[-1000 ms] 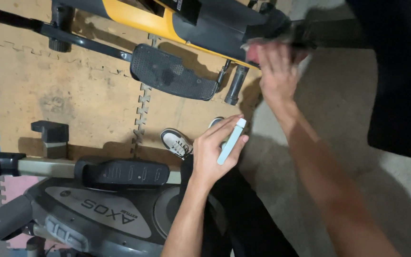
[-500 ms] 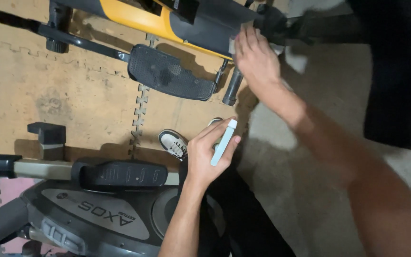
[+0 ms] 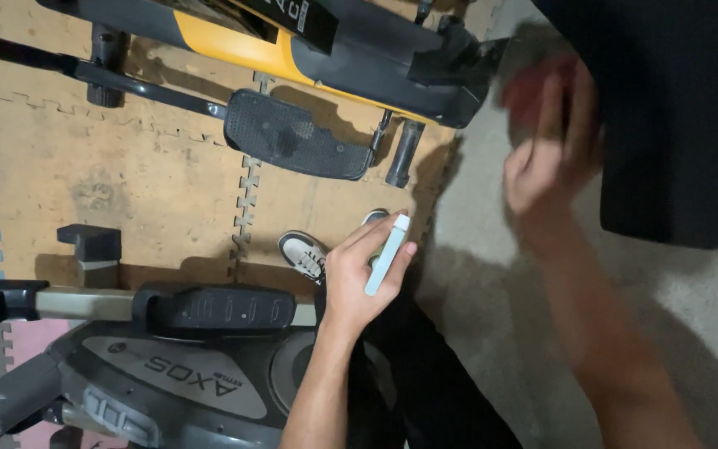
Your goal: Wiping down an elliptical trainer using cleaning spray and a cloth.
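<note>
Mats: tan foam floor mats (image 3: pixel 151 179) carried a black pedal (image 3: pixel 297 133) near their right edge.
Left hand: the left hand (image 3: pixel 359 274) was closed around a pale blue tube (image 3: pixel 386 254) at that edge.
Right hand: the right hand (image 3: pixel 546 154) was blurred beside a black panel (image 3: pixel 675 108); whether it gripped anything, I could not tell.
Care: a steady tube seemed wise.

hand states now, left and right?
Left hand: closed around a slim light-blue tube.
Right hand: raised near the dark block, motion-blurred; open or closed cannot be told.
</note>
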